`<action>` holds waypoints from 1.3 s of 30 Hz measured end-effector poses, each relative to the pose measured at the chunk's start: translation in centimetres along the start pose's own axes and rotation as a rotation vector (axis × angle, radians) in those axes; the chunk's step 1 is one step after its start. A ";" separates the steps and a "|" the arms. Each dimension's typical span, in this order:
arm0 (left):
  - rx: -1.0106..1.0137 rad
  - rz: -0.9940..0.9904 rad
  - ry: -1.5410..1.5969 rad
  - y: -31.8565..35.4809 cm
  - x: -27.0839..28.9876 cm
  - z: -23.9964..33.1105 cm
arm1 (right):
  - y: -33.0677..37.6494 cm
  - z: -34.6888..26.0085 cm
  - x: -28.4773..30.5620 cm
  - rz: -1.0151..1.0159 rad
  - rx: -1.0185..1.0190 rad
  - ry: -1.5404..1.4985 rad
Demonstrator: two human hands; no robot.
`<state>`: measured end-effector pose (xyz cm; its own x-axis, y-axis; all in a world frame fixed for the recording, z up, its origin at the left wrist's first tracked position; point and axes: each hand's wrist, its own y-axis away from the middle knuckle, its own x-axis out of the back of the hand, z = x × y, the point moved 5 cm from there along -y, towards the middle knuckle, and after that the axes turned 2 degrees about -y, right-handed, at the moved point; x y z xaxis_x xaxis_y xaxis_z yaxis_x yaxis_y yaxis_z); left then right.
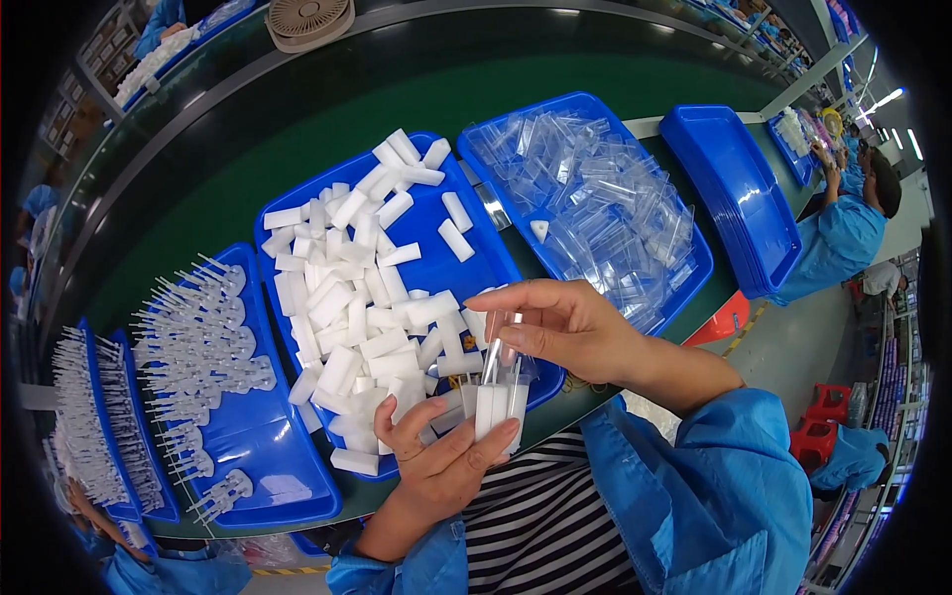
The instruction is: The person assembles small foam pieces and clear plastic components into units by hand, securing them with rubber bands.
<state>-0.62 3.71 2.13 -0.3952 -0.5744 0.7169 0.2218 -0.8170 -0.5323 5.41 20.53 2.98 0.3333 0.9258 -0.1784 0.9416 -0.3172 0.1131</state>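
Note:
Low in front of me, my left hand (441,466) is closed around a few upright white blocks (491,407) with clear plastic about them. Its index and middle fingers stick up, while the thumb presses against the blocks. Just above, my right hand (570,332) pinches a clear plastic sleeve (499,347) between thumb and fingers. The sleeve's lower end meets the tops of the held blocks; whether it surrounds them is hard to make out. Behind my hands, loose white blocks (342,367) lie heaped in a blue tray (486,263).
A second blue tray (585,104) holds clear plastic sleeves (595,188). Stacked blue trays (734,188) stand at the right. White stemmed plastic parts (198,337) fill part of a left tray (278,446). Behind are a green belt (416,89) and a fan (309,20). Other people work nearby.

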 end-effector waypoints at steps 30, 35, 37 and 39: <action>-0.110 0.000 0.146 -0.6 -0.2 0.4 | 0.4 -0.2 -0.2 -0.002 0.003 0.014; -0.127 0.038 0.184 -0.5 -0.2 0.5 | 0.0 -0.5 -0.2 -0.081 -0.063 0.003; -0.133 0.018 0.170 -0.6 -0.2 0.5 | -0.1 -0.4 0.0 -0.088 -0.045 0.027; -0.115 0.020 0.141 -0.3 -0.1 0.5 | -0.1 -0.5 0.1 -0.095 -0.027 0.051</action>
<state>-0.19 3.95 2.42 -0.5146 -0.5709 0.6398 0.1310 -0.7897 -0.5993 5.38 20.74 3.41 0.2389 0.9609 -0.1399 0.9670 -0.2223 0.1246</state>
